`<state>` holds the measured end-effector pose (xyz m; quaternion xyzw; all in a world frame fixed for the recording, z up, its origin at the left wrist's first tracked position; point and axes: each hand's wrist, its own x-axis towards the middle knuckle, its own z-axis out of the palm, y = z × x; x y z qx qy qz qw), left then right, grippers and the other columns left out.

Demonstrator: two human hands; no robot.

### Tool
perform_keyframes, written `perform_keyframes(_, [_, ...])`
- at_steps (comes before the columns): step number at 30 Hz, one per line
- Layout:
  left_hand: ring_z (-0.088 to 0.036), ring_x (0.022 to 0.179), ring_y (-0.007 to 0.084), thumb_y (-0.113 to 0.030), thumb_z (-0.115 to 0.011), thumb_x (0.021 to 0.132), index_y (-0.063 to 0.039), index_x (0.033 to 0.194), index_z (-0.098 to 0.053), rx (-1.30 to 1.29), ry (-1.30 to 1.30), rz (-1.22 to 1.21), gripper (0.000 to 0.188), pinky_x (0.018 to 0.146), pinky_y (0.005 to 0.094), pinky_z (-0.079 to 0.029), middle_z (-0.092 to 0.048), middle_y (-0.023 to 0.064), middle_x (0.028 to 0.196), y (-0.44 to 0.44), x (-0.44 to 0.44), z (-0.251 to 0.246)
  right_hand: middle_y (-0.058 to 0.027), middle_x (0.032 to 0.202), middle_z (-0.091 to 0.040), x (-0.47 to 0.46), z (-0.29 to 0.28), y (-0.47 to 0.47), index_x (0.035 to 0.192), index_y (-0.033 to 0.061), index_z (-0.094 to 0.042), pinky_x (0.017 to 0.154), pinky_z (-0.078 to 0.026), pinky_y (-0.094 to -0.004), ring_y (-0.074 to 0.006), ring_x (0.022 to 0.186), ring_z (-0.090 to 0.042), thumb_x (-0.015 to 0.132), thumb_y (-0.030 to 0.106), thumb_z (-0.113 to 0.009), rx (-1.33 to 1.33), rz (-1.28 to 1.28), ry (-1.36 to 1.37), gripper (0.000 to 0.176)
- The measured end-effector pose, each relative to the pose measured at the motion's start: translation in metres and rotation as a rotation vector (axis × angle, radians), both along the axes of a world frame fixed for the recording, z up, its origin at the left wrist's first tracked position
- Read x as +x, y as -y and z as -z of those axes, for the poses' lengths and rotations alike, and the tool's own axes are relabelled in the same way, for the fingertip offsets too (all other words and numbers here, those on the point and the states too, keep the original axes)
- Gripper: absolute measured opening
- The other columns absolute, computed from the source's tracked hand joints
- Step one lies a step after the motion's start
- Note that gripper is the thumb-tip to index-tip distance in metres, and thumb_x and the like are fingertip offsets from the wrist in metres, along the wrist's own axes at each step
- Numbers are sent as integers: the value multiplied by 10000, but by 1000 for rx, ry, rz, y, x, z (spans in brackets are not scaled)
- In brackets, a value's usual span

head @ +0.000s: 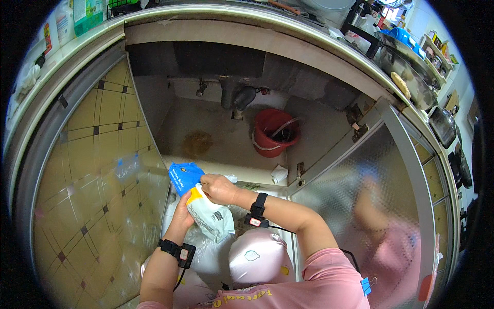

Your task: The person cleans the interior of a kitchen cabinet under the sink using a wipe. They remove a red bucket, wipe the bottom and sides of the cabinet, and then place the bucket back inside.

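A soft pack of kitchen wipes (211, 217), blue at one end and pale green at the other, is held tilted in front of my knees. My left hand (184, 211) grips its left edge, thumb on the face near the yellow band. The fingers of my right hand (217, 188) are curled against the pack's right side, by the border of the blue part; the fingertips are partly hidden, so what they pinch is unclear. Beyond the pack lies the open under-sink cabinet (231, 158), with a brown stain (197, 142) on its floor.
Inside the cabinet stand a red bucket (266, 150) with a hose in it and a black drain pipe (227, 94). A crumpled white paper (279, 174) lies on the front ledge. Cabinet doors flank me, the textured right door (347, 201) swung outward. Steel basins (409, 73) sit on the counter.
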<state>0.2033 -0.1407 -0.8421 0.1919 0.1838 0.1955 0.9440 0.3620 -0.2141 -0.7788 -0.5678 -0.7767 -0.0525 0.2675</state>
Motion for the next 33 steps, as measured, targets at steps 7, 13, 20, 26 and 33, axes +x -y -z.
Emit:
perform_keyframes(7, [-538,1047,256,-274,-539,850,-18,1185,-472,-10,7,6,427,935,390,-410,-557,122,1140,-2,0,-3,-135,747,-529,16,-6,1,651,7,-581,600,-436,-389,-305,695,-540,677,113,-571,-140,7,-389,110])
perform_keyframes(13, [-542,1045,271,-272,-559,828,-7,1188,-469,-30,38,77,456,932,400,-415,-555,136,1146,-2,-1,-4,-78,856,-527,35,-10,6,743,13,-593,750,-410,-278,-195,833,-518,683,99,-583,-386,0,-651,105])
perform_keyframes(20, [-534,1061,279,-293,-550,817,-10,1202,-460,-64,16,4,486,947,413,-402,-546,142,1168,-8,-4,-2,-35,960,-581,44,-42,16,845,32,-579,763,-427,-246,-119,828,-526,789,80,-489,-550,-36,-1323,117])
perform_keyframes(26, [-538,1054,282,-283,-574,801,-16,1191,-474,-74,59,13,483,951,414,-399,-551,139,1162,-13,-3,4,-140,901,-628,48,-55,13,951,68,-429,649,-482,-283,-166,759,-584,890,87,-359,-527,46,-1582,95])
perform_keyframes(33, [-535,1058,287,-295,-566,806,-17,1190,-477,-94,54,6,483,955,417,-395,-551,140,1164,-13,-4,5,-18,721,-500,88,-90,15,922,86,-434,609,-378,-243,-107,671,-454,880,133,-398,-115,196,-1264,73])
